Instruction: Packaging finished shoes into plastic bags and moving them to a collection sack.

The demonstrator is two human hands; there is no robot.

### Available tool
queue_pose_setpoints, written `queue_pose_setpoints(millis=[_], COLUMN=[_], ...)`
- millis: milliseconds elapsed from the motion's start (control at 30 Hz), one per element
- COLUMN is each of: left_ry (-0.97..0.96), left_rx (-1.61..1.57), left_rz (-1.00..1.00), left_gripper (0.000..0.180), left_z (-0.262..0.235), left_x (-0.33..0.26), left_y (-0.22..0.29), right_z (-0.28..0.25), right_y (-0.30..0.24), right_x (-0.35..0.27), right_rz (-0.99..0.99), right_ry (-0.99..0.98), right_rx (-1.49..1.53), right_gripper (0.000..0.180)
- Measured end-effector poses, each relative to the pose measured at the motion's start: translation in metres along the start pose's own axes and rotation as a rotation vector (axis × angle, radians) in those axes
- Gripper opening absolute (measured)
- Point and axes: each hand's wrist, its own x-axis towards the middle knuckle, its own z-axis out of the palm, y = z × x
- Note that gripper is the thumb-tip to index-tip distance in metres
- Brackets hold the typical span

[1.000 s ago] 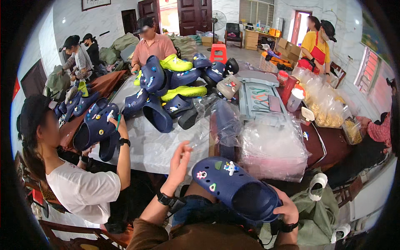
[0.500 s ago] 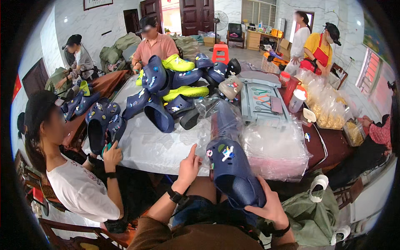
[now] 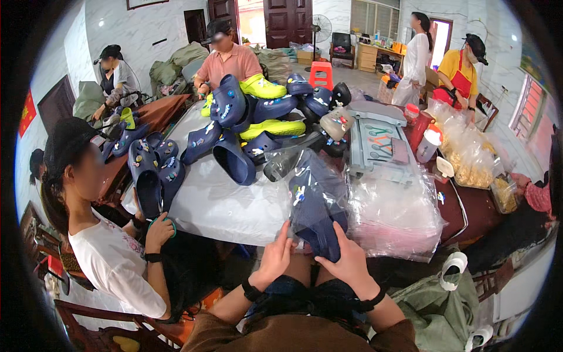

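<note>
The lower end of the dark blue clog (image 3: 316, 214) is covered by the right hand (image 3: 350, 261) and the left hand (image 3: 274, 258), so its heel does not show. The clear bag (image 3: 305, 170) around it blurs the small charms on its top. The near edge of the table (image 3: 234, 208) is hidden behind both hands. The person's forearms are cut off by the lower edge.

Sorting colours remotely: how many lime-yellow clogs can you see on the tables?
3, maybe more hidden. One clog on top of the navy pile, one lower in the pile, and one on the brown side table at left.
</note>
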Motion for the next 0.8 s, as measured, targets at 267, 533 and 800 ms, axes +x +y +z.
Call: queue_pose_setpoints(millis=[267, 533, 800], left_ry=[-0.051, -0.077, 0.089], left_rx=[-0.061, -0.173, 0.178], left_rz=[0.002, -0.251, 0.08], left_gripper=[0.057, 0.068, 0.121], left_z=[0.005, -0.006, 0.002], left_x=[-0.013, -0.021, -0.012], left_y=[-0.006, -0.027, 0.034], right_z=[0.067, 0.039, -0.004], right_y=[0.006, 0.0, 0.029], right_x=[0.032, 0.013, 0.027], right_rz=[0.017, -0.219, -0.192], right_ry=[0.211, 0.142, 0.369], right_rx=[-0.177, -0.083, -0.109], right_gripper=[0.082, 0.082, 0.067])
